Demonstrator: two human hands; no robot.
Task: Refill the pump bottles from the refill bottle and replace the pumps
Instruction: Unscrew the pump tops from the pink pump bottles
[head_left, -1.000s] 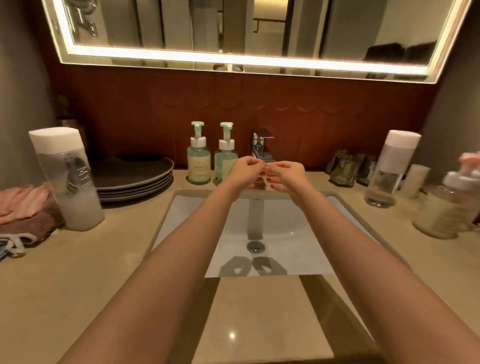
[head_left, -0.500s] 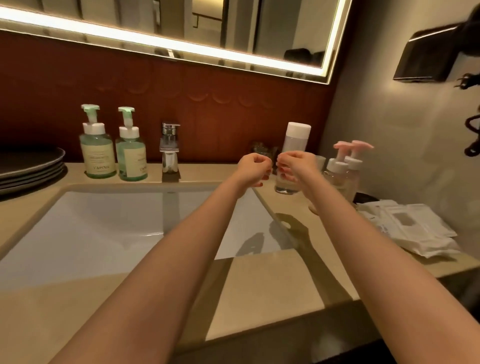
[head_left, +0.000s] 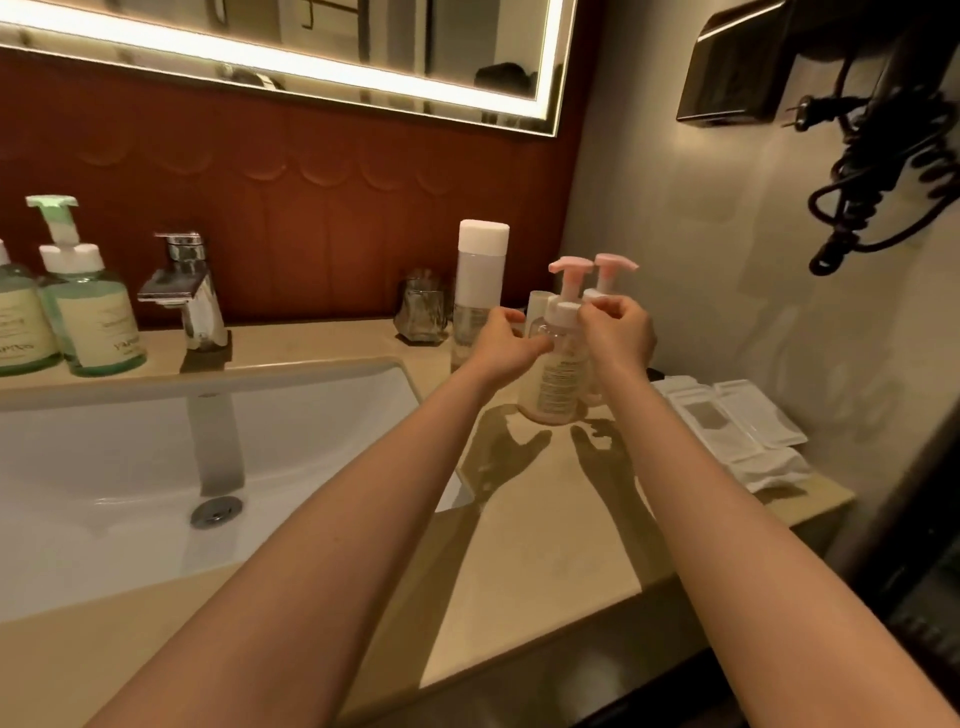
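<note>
At the far left I see two green pump bottles (head_left: 91, 312) standing on the counter (head_left: 545, 545) behind the sink (head_left: 130, 493), pumps on. Next comes the chrome tap (head_left: 184, 291), then a small glass tumbler (head_left: 422, 312) against the back wall. Just right of it stands the tall clear refill bottle (head_left: 480, 291) with its white cap on, upright on the counter.

My left hand (head_left: 506, 345) reaches in front of that bottle; its fingers are spread and curved, the thumb tip touching the shoulder of the nearer pink pump bottle (head_left: 556, 374), not yet wrapped around it. That bottle stands upright on the counter near the right corner of the sink, pump in place. A second pink pump bottle (head_left: 605, 286) stands just behind and beside it, mostly hidden.

My right hand (head_left: 621, 332) is curled, its fingertips pinching the white collar (head_left: 566, 312) of the nearer bottle's pump. Further right, white sachets (head_left: 737, 426) lie flat on the counter, and a black coiled cord (head_left: 883, 156) hangs on the wall above.
</note>
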